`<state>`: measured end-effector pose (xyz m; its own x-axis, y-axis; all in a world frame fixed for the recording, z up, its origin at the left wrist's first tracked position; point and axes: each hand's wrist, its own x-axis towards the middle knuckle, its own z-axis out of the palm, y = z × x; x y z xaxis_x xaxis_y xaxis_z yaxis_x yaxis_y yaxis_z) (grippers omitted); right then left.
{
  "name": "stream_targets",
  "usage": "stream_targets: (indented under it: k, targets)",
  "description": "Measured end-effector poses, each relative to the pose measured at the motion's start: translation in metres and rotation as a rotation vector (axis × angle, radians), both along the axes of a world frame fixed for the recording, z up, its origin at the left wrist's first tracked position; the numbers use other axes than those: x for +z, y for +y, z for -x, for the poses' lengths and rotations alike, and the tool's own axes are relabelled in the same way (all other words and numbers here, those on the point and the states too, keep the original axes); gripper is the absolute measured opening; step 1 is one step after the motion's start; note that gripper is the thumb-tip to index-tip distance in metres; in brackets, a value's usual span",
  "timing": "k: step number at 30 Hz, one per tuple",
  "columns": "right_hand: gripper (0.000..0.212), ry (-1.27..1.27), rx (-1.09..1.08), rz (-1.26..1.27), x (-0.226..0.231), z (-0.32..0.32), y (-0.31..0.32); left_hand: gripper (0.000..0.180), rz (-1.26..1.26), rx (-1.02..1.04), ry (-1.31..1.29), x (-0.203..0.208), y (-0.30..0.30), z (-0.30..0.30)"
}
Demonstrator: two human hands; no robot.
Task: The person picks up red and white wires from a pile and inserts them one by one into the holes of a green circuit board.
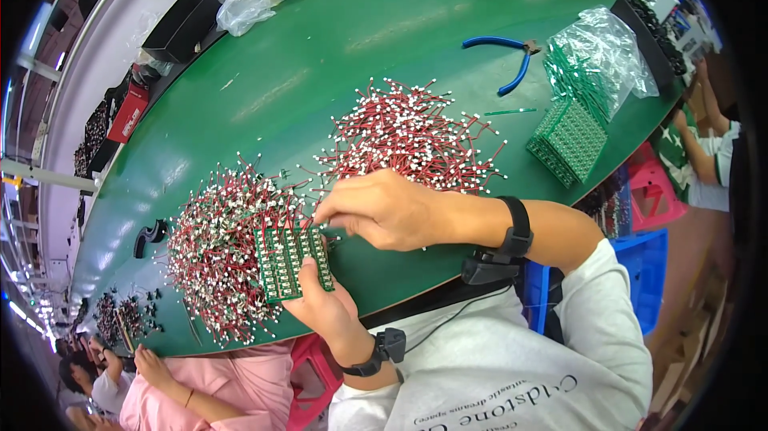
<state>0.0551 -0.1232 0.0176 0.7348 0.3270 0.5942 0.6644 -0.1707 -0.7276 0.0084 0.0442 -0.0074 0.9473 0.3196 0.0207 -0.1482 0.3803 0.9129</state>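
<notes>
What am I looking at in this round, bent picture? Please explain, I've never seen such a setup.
There is no machine arm here: these are a person's two bare hands. The picture comes from a wide fisheye camera worn on that person's head, looking down, so straight edges bend. The left hand holds a flat green circuit-board panel with rows of small parts. The right hand is at the panel's upper edge; whether it pinches anything is unclear. On the glossy green table lie a heap of red wires with white ends and, to its left, a mixed heap of red wires and small green-and-white pieces. Farther right are metal pliers with blue handles, a block-shaped stack of green panels and a crumpled clear plastic bag.
</notes>
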Motion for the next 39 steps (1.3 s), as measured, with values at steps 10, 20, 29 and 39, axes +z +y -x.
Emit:
stream_targets:
  k: [10, 20, 29, 39]
  targets:
    - [0.014, -0.007, -0.081, 0.136, -0.020, 0.010, 0.013, 0.037, -0.061, 0.098, -0.028, 0.004, -0.027, 0.008]
    - [0.016, -0.139, -0.193, 0.218, -0.023, 0.013, 0.016, 0.033, -0.101, 0.092, -0.080, 0.002, -0.033, 0.008]
    - [0.015, -0.355, -0.266, 0.415, -0.022, 0.017, 0.018, 0.026, -0.185, 0.068, -0.070, 0.000, -0.032, 0.010]
    - [0.017, -0.325, -0.315, 0.425, -0.023, 0.018, 0.020, 0.039, -0.190, 0.063, -0.077, -0.010, -0.027, 0.016]
